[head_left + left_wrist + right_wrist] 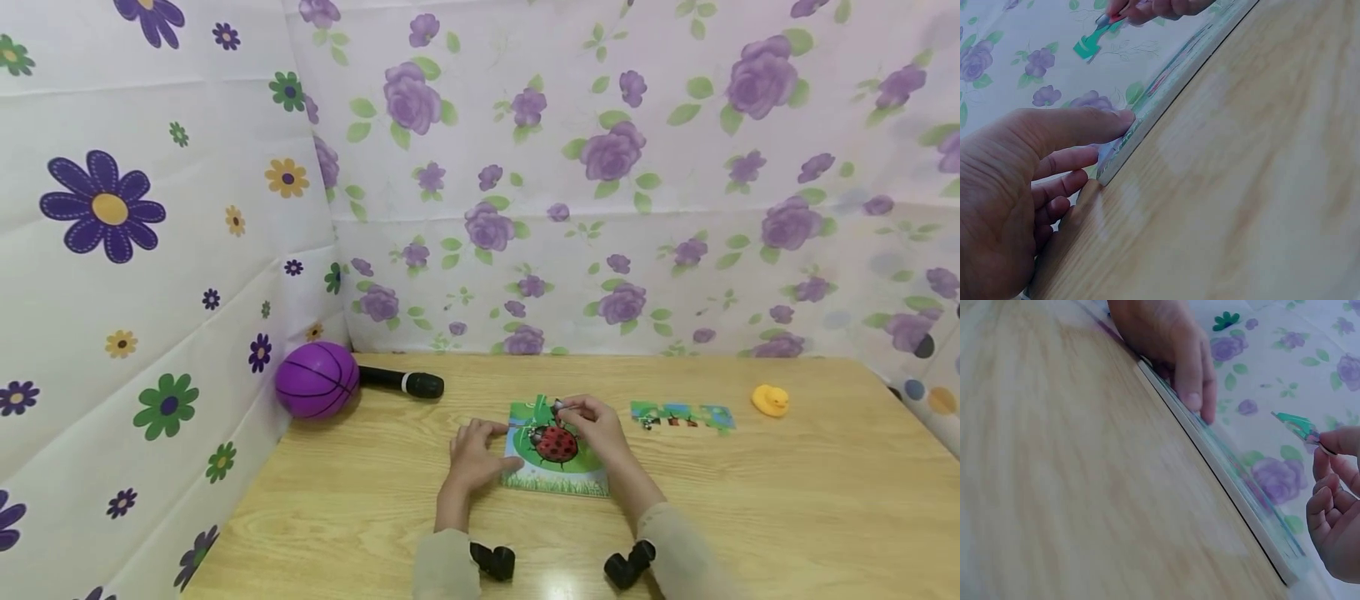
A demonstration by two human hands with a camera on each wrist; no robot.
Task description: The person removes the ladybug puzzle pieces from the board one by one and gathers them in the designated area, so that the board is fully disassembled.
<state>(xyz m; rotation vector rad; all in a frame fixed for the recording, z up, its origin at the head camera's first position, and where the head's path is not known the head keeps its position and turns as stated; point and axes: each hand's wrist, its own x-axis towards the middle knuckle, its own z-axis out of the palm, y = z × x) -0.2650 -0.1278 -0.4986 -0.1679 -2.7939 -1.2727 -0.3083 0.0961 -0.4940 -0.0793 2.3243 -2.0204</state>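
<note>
The ladybird puzzle (557, 454) looked mostly assembled. Left hand (472, 457) lay flat, fingers straight, steadying its edge — right hand (594, 423) pinched a green piece (1297, 425) above it, apparently unplaced.

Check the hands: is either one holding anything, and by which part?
The right hand pinches a green puzzle piece by one end, between thumb and fingertips. The left hand holds nothing; its fingers press the left edge of the ladybug puzzle board.

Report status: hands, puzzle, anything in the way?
Left hand flat, steadying ladybird puzzle board. Right hand pinching green puzzle piece above board. Loose pieces lie beside; nothing blocking.
</note>
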